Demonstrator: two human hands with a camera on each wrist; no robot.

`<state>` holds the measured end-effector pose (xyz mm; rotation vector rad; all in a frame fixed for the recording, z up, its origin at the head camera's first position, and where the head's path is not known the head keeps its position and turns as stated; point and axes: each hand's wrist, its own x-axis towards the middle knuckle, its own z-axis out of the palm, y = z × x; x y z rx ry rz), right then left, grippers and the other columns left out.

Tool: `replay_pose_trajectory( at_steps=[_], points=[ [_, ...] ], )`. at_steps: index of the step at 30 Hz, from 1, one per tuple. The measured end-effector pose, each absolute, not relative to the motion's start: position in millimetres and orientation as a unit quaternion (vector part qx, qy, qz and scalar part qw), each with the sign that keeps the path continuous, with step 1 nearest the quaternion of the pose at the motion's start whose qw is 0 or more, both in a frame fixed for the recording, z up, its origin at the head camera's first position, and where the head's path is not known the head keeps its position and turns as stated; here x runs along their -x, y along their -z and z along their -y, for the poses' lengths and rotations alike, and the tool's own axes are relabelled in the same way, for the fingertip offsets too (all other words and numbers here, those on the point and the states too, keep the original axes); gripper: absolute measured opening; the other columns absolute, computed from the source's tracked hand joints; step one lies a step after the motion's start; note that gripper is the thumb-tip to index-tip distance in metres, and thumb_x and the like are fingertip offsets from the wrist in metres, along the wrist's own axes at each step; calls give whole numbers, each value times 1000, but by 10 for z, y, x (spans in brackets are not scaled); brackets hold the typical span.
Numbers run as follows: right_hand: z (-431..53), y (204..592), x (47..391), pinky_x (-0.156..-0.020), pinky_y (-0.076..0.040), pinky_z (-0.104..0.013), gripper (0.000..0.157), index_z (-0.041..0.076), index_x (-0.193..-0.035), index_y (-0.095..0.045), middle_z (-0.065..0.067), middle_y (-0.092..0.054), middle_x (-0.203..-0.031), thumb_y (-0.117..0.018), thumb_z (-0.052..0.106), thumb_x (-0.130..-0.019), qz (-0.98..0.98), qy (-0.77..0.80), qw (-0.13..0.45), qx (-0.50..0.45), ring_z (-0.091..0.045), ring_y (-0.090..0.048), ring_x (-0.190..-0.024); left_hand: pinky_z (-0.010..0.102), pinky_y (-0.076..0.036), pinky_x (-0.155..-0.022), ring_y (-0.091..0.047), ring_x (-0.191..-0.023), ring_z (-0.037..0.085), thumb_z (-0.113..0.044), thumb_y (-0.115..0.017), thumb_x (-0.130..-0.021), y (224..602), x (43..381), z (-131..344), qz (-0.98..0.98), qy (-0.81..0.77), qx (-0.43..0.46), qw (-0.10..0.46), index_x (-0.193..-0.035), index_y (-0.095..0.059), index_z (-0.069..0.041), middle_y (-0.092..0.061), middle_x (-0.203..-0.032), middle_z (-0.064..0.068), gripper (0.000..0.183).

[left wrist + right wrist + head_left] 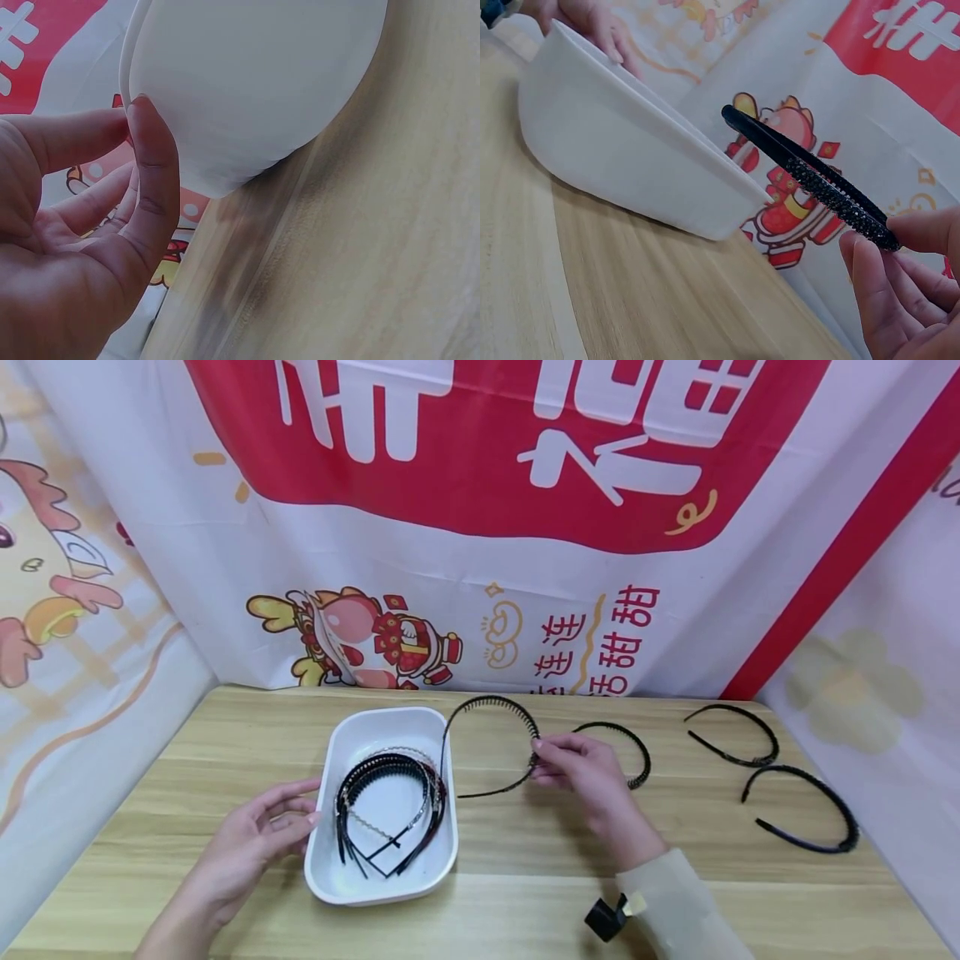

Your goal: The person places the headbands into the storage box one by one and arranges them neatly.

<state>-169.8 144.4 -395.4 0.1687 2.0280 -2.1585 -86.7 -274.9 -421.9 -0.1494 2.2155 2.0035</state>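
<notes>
Holding black headband [826,195] near tub rim [452,827]

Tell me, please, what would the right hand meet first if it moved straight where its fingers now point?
Probably the white box, with the held headband arriving first; height is unclear, so the right hand might pass above.

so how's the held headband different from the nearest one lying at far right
The held headband is pinched in the right hand, off the table; the lying headband rests on it. The held headband shows comb teeth; none are discernible on the lying headband. The held headband is beside the white box; the lying headband is near the table's right edge. Both are dark, open-ended.
</notes>
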Motion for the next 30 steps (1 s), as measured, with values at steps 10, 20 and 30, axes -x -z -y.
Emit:
replay_pose_trajectory(
  at_steps=[10,20,30],
  points=[
    [-1082,3844,1761,-77,-67,-31,28,-6,-118,-73,-11,-77,-98,-79,12,-98,-712,690,128,-17,-17,-75,-76,29,-65,-82,-72,-99,9,-9,-75,-101,4238,868,2756,-736,-671,52,79,-153,-53,-7,-70,-114,-4,57],
    [-760,3791,1846,-74,-66,-29,23,-1,-114,-76,-12,-79,-99,-81,14,-96,-727,666,164,6,-17,-75,-75,30,-65,-83,-73,-100,10,-8,-74,-101,4246,861,2757,-735,-672,49,77,-153,-53,-5,-70,-115,-4,56],
    [-482,3799,1907,-78,-68,-36,17,2,-106,-80,-8,-78,-85,-82,14,-95,-766,612,192,39,-14,-71,-70,29,-65,-84,-73,-101,10,-8,-74,-101,4256,860,2762,-733,-673,50,79,-152,-54,-6,-71,-115,-4,55]
  ],
)
